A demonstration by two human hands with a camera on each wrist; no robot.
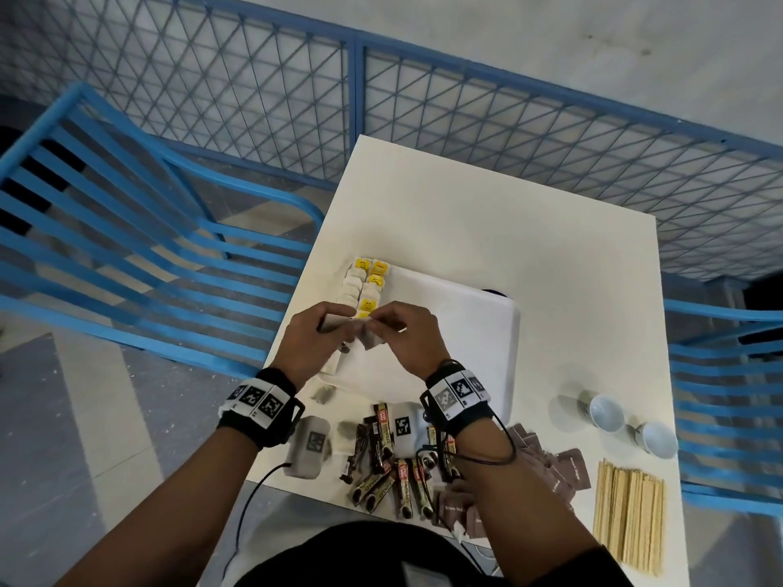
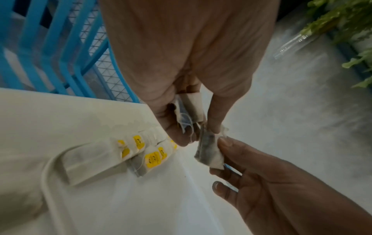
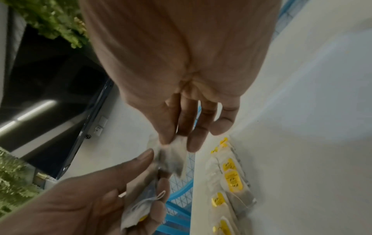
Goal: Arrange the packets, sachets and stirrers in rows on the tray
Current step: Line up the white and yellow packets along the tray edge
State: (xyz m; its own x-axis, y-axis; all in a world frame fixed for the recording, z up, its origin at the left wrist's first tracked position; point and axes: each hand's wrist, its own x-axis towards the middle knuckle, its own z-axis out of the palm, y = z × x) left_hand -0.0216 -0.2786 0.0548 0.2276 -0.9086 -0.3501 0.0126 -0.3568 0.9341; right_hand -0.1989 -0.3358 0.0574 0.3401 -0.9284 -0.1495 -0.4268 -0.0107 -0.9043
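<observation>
Up close, the right hand [image 1: 413, 336] pinches one tea bag [image 2: 209, 152] between thumb and forefinger, its other fingers [image 3: 223, 122] loosely spread. The left hand [image 1: 315, 341] has its fingers curled round a small bunch of tea bags [image 2: 189, 109], and its thumb tip also touches the pinched bag. Both hands hover above the near left part of the white tray [image 1: 474, 332], which lies on the white table [image 1: 487, 205]. Along the tray's left edge, tea bags with yellow tags [image 1: 366, 286] lie in a double row. Nearer the person, off the tray, coffee stick sachets [image 1: 381, 459] lie in a loose heap, with brown packets [image 1: 567, 463] to their right and a bundle of wooden stirrers [image 1: 627, 510] further right. Two small white cups [image 1: 631, 421] stand beyond the stirrers. Blue chairs [image 1: 127, 230] flank the table.
</observation>
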